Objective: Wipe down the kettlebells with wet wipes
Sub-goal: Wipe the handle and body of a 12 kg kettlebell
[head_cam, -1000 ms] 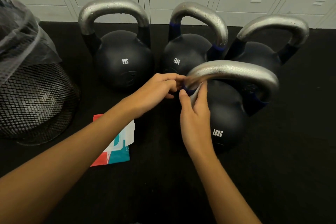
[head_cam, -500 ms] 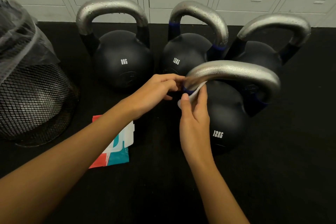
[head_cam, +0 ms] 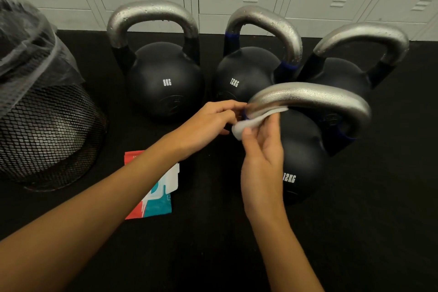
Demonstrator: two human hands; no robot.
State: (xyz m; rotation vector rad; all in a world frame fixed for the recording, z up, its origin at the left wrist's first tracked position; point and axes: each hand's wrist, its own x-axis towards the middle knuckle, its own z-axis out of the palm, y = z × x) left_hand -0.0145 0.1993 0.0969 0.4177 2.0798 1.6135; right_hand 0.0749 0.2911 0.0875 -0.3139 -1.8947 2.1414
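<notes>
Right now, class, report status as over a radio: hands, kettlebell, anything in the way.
Right hand pinching wet wipe against front kettlebell handle. Left hand gripping handle's left end. Wipe pack on floor, clear of work.

The right hand (head_cam: 262, 161) now sits lower in the frame's centre, drawn back from the near kettlebell's (head_cam: 305, 163) silver handle (head_cam: 315, 98). More of the white wet wipe (head_cam: 251, 123) shows: a second ago only a sliver peeked between the fingers, now it stretches from the thumb up to the handle's underside.
</notes>
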